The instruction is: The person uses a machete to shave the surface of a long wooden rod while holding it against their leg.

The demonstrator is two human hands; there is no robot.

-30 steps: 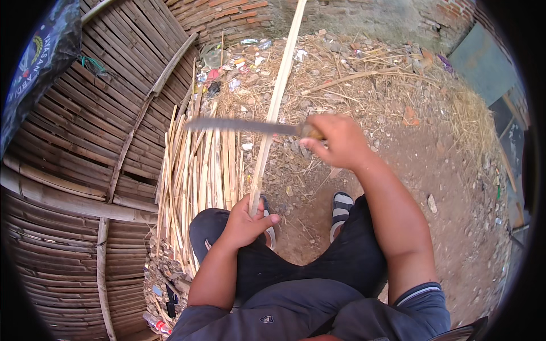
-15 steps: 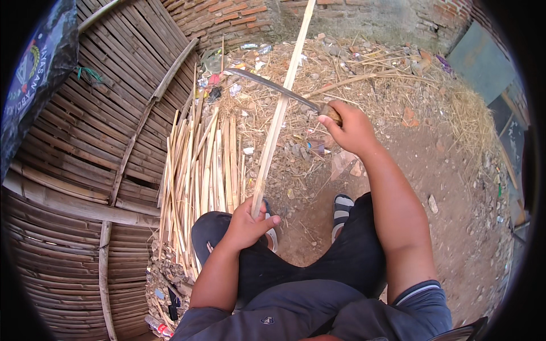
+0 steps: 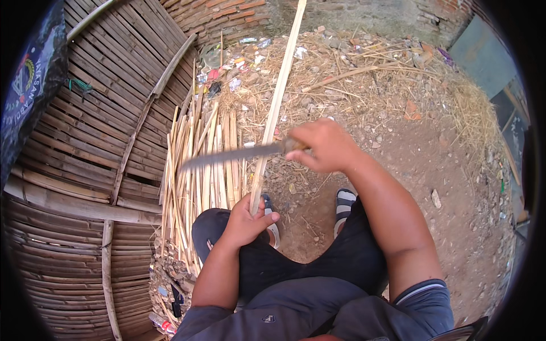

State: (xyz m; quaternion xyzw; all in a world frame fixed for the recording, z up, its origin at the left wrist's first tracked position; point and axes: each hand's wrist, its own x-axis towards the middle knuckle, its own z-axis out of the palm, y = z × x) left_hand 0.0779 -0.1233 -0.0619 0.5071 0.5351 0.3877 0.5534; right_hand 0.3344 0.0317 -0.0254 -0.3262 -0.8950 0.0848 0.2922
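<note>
My left hand is closed round the near end of a long pale bamboo strip, beside my left knee. The strip slants up and away, past the top of the view. In my right hand is the wooden handle of a machete with a long, slightly curved blade. That blade lies across the strip a short way above my left hand and points left, blurred by motion. Whether its edge touches the strip I cannot tell.
On the left, a pile of split bamboo strips lies against a slatted bamboo wall. A brick wall stands at the back. Straw and litter cover the far ground, with bare dirt to the right.
The machete has come down along the strip toward my left hand, and its blade has swung lower at the tip. My left hand keeps its grip in nearly the same place.
</note>
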